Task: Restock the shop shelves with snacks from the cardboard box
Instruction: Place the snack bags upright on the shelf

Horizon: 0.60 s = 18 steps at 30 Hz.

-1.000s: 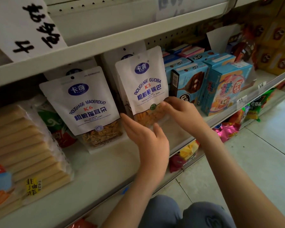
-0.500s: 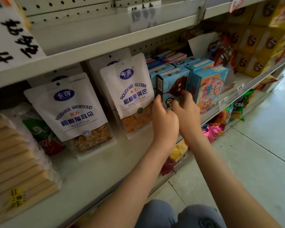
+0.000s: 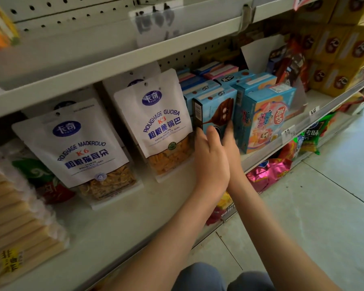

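The left hand (image 3: 211,158) has a wide grip. Its fingers are straight and lie flat on the front of a blue box (image 3: 215,106) of snacks. It holds nothing. The right hand (image 3: 232,143) is half hidden behind the left one and blurry, so I cannot tell its grip. It reaches for the same box.

The blue box stands upright on the shelf (image 3: 118,217), just beside a white bag (image 3: 156,114) on one side and a pink and blue box (image 3: 267,116) on the other. A second white bag (image 3: 72,143) stands further along.

I think this part of the job is nearly done. The bags are in place, and the hands seem to be nudging the blue box straight. The front of the shelf has bare room. The cardboard box is out of sight, so I cannot tell how many snacks are left.
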Tool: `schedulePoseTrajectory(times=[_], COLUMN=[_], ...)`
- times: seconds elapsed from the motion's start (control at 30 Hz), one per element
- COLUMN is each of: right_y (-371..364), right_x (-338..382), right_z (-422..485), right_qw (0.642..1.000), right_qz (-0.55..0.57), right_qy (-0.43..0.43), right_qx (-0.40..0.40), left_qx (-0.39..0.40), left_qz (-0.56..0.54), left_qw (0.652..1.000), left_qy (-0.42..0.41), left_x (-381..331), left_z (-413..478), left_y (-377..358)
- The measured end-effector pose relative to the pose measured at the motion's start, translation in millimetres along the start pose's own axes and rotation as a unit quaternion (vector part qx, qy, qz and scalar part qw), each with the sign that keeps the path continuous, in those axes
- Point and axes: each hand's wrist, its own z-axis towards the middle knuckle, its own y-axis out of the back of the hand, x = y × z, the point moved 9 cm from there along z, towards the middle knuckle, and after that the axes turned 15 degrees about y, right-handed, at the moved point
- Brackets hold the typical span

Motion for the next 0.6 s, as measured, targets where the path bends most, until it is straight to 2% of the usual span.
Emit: schedulePoseTrajectory(times=[0.13,0.37,0.5,0.6], right_y=[-1.1,16.9,28.6,39.1], right_x=[4.2,35.7,65.5,88.7], right_z=[-6.4,-30.1,-56.4,-80.8], right_qw=[0.999,0.995,0.98,0.959], right_qz=[0.018,0.016,-0.022,-0.044], right_qy=[-0.024,-0.093,-0.176,-0.247], right_qx=[0.013,0.022,0.088,0.131], left_qx=[-0.035,-0.087,-0.031,0.025], left_qz=[0.03,0.02,0.023,0.107], left_qw=[0.998,0.981,0.958,0.934], left_qy=[0.033,0.171,0.283,0.34], left_x=[-3.9,-7.2,-13.1,-23.3], left_z=[-3.9,-33.3,-61.5,-91.3], left_y=[4.1,21.1,27.9,38.2])
